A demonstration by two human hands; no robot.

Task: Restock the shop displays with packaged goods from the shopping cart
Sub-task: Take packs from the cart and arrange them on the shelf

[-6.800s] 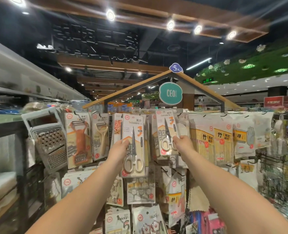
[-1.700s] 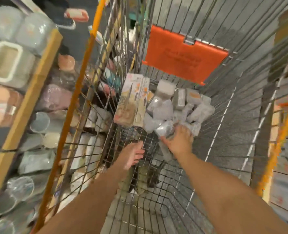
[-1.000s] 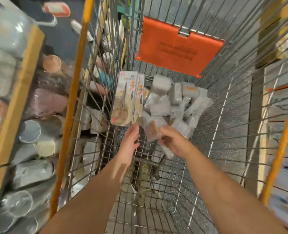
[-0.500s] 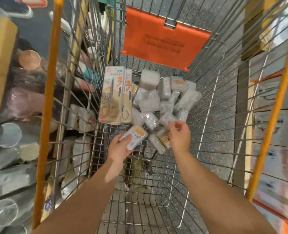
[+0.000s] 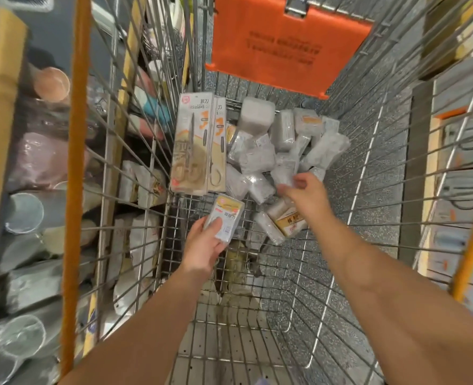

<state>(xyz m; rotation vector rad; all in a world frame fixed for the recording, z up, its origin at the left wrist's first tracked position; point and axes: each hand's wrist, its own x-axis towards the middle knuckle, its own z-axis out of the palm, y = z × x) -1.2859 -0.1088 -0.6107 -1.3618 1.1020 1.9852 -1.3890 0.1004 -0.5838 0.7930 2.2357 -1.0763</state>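
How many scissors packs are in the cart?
2. One scissors pack leans at the cart's left side; the second scissors pack is tucked behind its right edge. More may hide beneath.

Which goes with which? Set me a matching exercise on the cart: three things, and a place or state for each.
Things:
1. small yellow-topped packet
2. scissors packs
3. orange flap

Places or states:
A. at the cart's far end
B. lying flat by the cart's left wall
C. held in the left hand

Pairs: 1-C, 2-B, 3-A
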